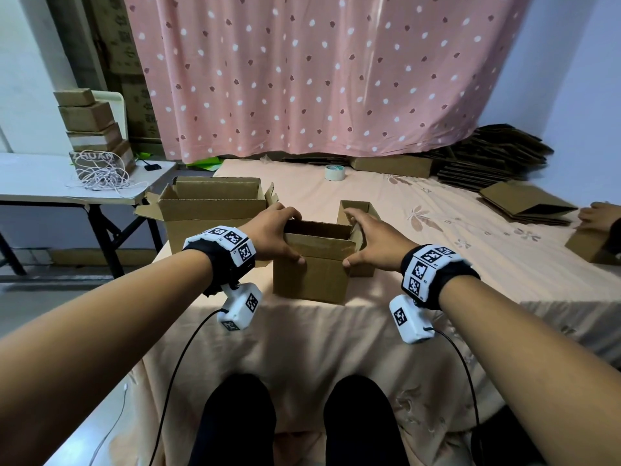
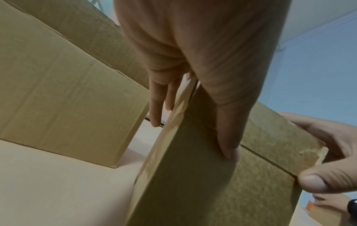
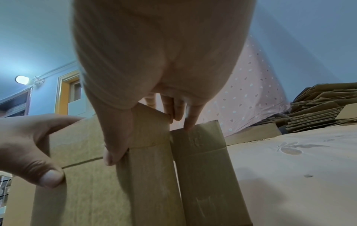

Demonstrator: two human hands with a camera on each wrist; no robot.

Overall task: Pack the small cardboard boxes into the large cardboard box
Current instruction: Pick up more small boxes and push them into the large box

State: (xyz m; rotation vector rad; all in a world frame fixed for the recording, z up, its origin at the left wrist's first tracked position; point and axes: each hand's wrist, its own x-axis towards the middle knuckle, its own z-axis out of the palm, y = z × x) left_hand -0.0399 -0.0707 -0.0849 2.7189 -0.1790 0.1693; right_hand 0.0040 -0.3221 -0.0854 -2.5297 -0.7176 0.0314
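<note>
Peach cloth with a stitched flower pattern covers the table (image 1: 470, 230) I sit at, and a pink spotted curtain (image 1: 319, 79) hangs behind it. My left hand (image 1: 272, 235) and right hand (image 1: 373, 242) clasp one small cardboard box (image 1: 314, 274) from either side, thumbs on the near face and fingers curled over the top edges; its upper flaps stand open. It rests on the cloth at the table's front edge, touching a second small box (image 1: 361, 230) just behind and to its right. The large cardboard box (image 1: 211, 216) stands open just to the left, flaps splayed, and I cannot see whether anything lies inside. As I judge it, the risks are these: squeezing the thin walls near the rim could buckle them, since the open top gives little stiffness; my right fingertips touch the neighbouring box, so lifting may drag or tip it; and the big box's near flap could catch the small one on the way in. Farther back lie a roll of tape (image 1: 334, 172) and stacks of flattened cardboard (image 1: 494, 156), with another person's hand (image 1: 598, 216) on a box at the far right. A folding side table (image 1: 40, 183) to the left carries piled boxes and a tangle of white cord (image 1: 100, 176).
</note>
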